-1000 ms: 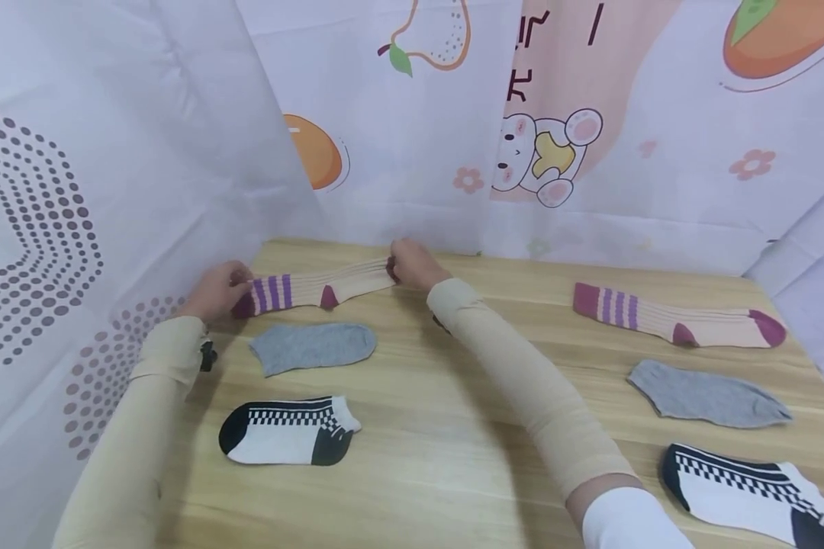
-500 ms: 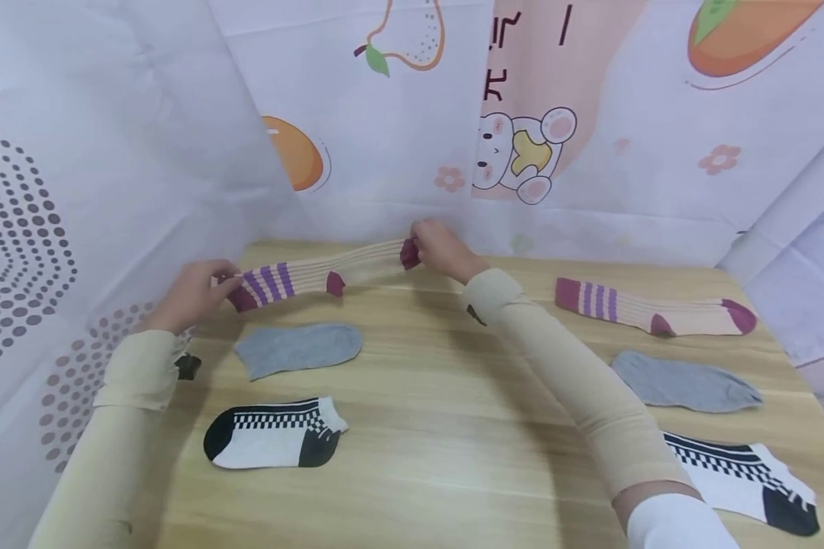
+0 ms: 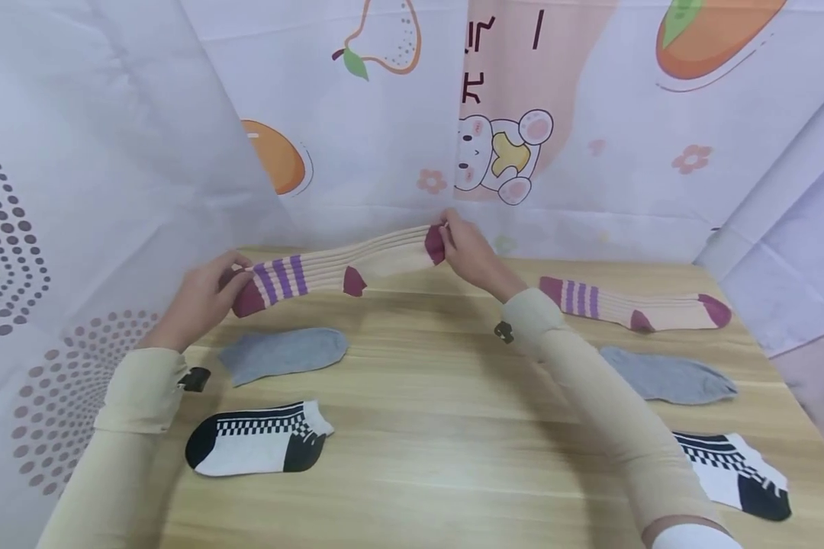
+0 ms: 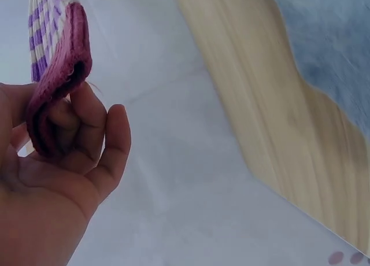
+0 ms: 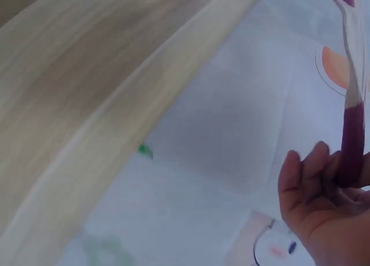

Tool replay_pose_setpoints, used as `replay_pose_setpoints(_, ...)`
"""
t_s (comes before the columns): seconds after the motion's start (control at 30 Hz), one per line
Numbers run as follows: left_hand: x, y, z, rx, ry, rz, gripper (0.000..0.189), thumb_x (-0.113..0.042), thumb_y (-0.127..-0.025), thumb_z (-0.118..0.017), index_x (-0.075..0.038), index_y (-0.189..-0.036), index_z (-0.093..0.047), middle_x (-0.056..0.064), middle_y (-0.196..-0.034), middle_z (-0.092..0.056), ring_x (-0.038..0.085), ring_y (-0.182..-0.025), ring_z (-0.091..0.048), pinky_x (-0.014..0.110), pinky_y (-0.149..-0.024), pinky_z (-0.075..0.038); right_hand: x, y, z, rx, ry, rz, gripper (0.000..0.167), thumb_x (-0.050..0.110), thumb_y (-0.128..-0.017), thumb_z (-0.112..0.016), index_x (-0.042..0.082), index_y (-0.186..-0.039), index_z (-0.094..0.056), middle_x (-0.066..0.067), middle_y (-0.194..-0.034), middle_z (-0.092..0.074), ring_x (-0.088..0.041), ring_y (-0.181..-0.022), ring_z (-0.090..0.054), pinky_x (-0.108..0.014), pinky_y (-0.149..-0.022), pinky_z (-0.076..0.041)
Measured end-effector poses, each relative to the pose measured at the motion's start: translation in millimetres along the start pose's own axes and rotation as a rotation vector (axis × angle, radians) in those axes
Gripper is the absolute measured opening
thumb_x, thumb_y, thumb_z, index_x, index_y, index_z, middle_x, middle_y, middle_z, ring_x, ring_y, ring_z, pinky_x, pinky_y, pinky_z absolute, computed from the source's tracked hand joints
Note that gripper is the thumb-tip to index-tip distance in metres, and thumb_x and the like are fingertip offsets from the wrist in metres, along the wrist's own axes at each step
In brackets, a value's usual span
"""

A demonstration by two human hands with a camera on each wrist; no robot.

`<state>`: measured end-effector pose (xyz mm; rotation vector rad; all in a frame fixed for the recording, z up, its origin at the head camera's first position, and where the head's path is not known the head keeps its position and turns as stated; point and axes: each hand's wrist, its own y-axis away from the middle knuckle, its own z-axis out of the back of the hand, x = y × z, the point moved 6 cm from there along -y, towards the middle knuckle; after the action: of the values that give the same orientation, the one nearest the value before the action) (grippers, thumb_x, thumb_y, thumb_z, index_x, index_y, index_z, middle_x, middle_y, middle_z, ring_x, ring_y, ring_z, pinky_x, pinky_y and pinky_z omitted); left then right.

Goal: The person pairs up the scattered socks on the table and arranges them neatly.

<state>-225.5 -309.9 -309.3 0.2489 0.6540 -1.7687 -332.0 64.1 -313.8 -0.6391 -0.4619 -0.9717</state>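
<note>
A long cream sock (image 3: 384, 252) with purple stripes and a maroon cuff, heel and toe is stretched between both hands, raised over the back left of the table. At its maroon cuff, my left hand (image 3: 202, 293) pinches the edge; the left wrist view shows the cuff opening (image 4: 72, 75) with fingertips inside it. My right hand (image 3: 472, 252) pinches the maroon toe (image 5: 352, 141) at the other end. Below the held sock lie a grey ankle sock (image 3: 284, 354) and a black-and-white checked sock (image 3: 257, 441), both flat.
On the right side of the wooden table (image 3: 412, 457) lie a matching striped sock (image 3: 618, 305), a grey sock (image 3: 673, 375) and a checked sock (image 3: 735, 473) partly behind the right sleeve. Printed white curtains (image 3: 357, 152) border the table's back and left.
Both hands have raised the striped sock off the table, and its toe end has moved right and up with the right hand. The view has shifted to the right.
</note>
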Motion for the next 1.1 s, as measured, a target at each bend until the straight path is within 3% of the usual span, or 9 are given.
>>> replay_pose_setpoints(0.5, -36.5, -6.6, -16.0, 0.035, -0.002, -0.041, 0.015, -0.017, -0.103, -0.056, -0.008, -0.112, -0.062, 0.016, -0.103, -0.067, 0.026, -0.080, -0.062, 0.024, -0.063, -0.045, -22.5, 49.9, 46.2, -0.047, 0.127, 0.039, 0.016, 0.004, -0.105, -0.039, 0.001, -0.115, -0.050, -0.018, -0.098, -0.065, -0.029, -0.087, -0.064, -0.040, -0.075, -0.054)
replay_pose_setpoints(0.67, -44.8, -13.4, -24.3, 0.048, -0.021, -0.071, 0.015, -0.018, -0.102, -0.057, -0.008, -0.111, -0.063, 0.013, -0.091, -0.068, 0.021, -0.071, -0.058, 0.025, -0.059, -0.044, -29.7, 67.3, 55.6, -0.029, 0.134, 0.015, 0.018, 0.005, -0.105, -0.037, 0.000, -0.117, -0.049, -0.019, -0.100, -0.064, -0.029, -0.085, -0.063, -0.039, -0.072, -0.054)
replay_pose_setpoints(0.8, -50.5, -16.2, -32.2, 0.062, -0.007, -0.096, 0.015, -0.018, -0.102, -0.057, -0.008, -0.111, -0.063, 0.011, -0.088, -0.067, 0.019, -0.067, -0.056, 0.025, -0.057, -0.044, -31.3, 80.7, 65.2, -0.059, 0.158, 0.025, 0.016, 0.005, -0.105, -0.039, 0.001, -0.116, -0.051, -0.017, -0.098, -0.065, -0.027, -0.083, -0.064, -0.039, -0.070, -0.053)
replay_pose_setpoints(1.1, -81.1, -7.2, -44.6, 0.149, 0.009, -0.103, 0.012, -0.019, -0.103, -0.056, -0.010, -0.109, -0.059, 0.010, -0.086, -0.070, 0.018, -0.067, -0.058, 0.027, -0.055, -0.047, -38.0, 117.8, 80.6, -0.073, 0.172, -0.030, 0.019, 0.006, -0.106, -0.040, -0.002, -0.118, -0.052, -0.018, -0.096, -0.067, -0.028, -0.082, -0.068, -0.041, -0.070, -0.055)
